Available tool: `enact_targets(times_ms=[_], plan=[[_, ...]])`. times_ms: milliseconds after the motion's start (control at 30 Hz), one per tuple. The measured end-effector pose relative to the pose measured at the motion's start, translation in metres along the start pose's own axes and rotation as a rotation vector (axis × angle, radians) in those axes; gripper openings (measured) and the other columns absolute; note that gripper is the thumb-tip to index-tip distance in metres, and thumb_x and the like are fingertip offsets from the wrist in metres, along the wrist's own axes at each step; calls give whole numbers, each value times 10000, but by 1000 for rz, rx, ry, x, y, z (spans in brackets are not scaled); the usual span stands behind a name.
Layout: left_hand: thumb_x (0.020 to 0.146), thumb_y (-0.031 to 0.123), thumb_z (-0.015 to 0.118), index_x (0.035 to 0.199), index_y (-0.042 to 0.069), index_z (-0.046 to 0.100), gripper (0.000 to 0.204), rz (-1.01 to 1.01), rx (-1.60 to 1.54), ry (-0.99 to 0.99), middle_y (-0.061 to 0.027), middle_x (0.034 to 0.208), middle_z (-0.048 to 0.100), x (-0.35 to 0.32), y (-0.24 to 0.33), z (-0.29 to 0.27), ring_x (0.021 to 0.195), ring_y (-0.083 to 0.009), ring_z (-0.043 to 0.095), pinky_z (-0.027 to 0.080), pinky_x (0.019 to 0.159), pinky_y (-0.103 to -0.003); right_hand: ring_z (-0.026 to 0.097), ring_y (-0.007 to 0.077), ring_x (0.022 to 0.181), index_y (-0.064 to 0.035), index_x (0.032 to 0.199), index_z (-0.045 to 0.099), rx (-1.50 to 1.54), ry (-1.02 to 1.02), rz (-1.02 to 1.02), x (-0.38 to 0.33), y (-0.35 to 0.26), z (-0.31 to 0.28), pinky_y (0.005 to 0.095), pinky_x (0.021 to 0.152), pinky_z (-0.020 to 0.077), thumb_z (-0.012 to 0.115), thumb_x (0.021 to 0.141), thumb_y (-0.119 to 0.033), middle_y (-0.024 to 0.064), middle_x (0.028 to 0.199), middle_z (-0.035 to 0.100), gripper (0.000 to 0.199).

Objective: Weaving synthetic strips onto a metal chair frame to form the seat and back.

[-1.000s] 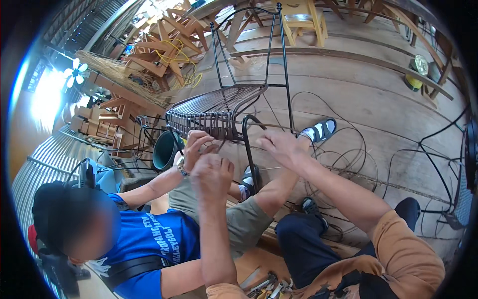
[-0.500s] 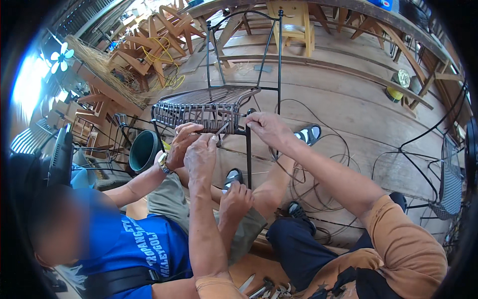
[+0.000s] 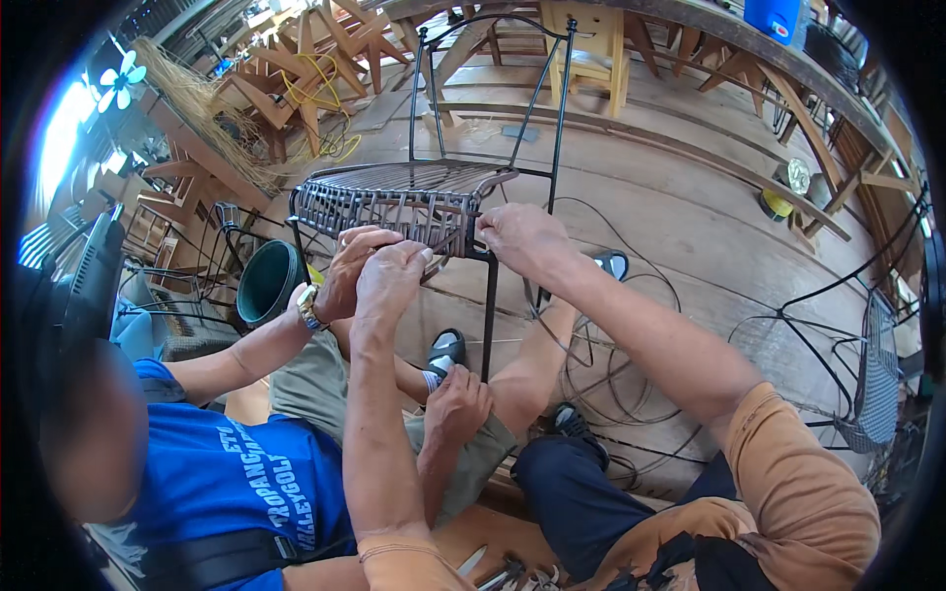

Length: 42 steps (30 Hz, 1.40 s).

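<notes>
"Worn wooden floorboards (image 3: 641,202) stretch across the workshop. What stands on them?"

"Chiefly a chair (image 3: 374,209), upright in front of the wearer, the front edge of its seat right at the hands. Its thin black metal frame rises to a tall, arched back. Dark brown strands run over the seat, glossy in places, and cross in an open lattice along the front edge."

"And the coils (image 3: 645,389)?"

"Thin, dark, loosely looped on the floor to the right of the chair."

"Any writing?"

"Rows of white capitals cross the co-worker's blue shirt (image 3: 236,488), partly bent by its folds."

"How are the hands?"

"Right hand (image 3: 525,236): at the seat's right front corner, fingers curled well in. Left hand (image 3: 391,281): by the lattice, fingers bent and close together, just beside the co-worker's watch hand (image 3: 353,268). Whether the fingertips of either grip a strand, I can't tell."

"Smaller markings?"

"One small, round red, white and blue emblem, on the blue jug (image 3: 771,18) at the far side."
</notes>
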<state>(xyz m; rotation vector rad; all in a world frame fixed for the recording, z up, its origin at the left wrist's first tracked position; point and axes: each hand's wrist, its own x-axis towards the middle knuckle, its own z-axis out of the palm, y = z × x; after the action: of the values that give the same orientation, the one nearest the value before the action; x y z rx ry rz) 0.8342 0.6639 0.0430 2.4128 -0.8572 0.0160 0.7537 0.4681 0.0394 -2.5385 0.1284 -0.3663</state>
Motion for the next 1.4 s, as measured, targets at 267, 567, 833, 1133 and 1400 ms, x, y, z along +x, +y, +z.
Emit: enact_targets(times_ms=[267, 567, 833, 1133, 1400], plan=[[866, 247, 470, 820, 39, 616, 258, 97, 560, -145, -184, 778, 626, 18, 17, -14, 784, -353, 614, 464, 692, -452, 640, 310, 784, -26, 1006, 647, -86, 65, -103, 6, 7, 12, 398, 719, 499, 507, 845, -202, 198, 860, 640, 276], [824, 213, 499, 836, 68, 680, 233, 82, 709, -113, -177, 853, 662, 25, 21, -15, 835, -349, 643, 492, 709, -443, 635, 318, 754, -45, 860, 682, 134, -37, 75, 11, -5, 7, 395, 707, 503, 514, 787, -208, 188, 755, 639, 245], [860, 169, 469, 836, 14, 631, 225, 346, 534, -69, -155, 857, 636, 14, -14, -13, 819, -317, 628, 495, 739, -408, 648, 211, 624, -81, 952, 684, 183, -244, 182, 17, -17, -7, 343, 642, 506, 531, 817, -222, 101, 633, 647, 248], [834, 221, 510, 872, -1, 641, 261, 130, 622, -264, -192, 842, 645, 34, 2, -2, 812, -336, 641, 485, 747, -433, 639, 214, 593, -74, 903, 698, 196, -197, 152, 24, 4, 1, 340, 597, 503, 582, 790, -211, 106, 619, 641, 212], [825, 242, 490, 892, 26, 660, 282, -20, 563, -157, -189, 924, 653, 30, 54, -6, 894, -335, 634, 487, 773, -455, 645, 266, 669, -45, 732, 675, 88, -157, 44, 19, -1, 2, 377, 658, 508, 543, 781, -218, 114, 643, 641, 223]])
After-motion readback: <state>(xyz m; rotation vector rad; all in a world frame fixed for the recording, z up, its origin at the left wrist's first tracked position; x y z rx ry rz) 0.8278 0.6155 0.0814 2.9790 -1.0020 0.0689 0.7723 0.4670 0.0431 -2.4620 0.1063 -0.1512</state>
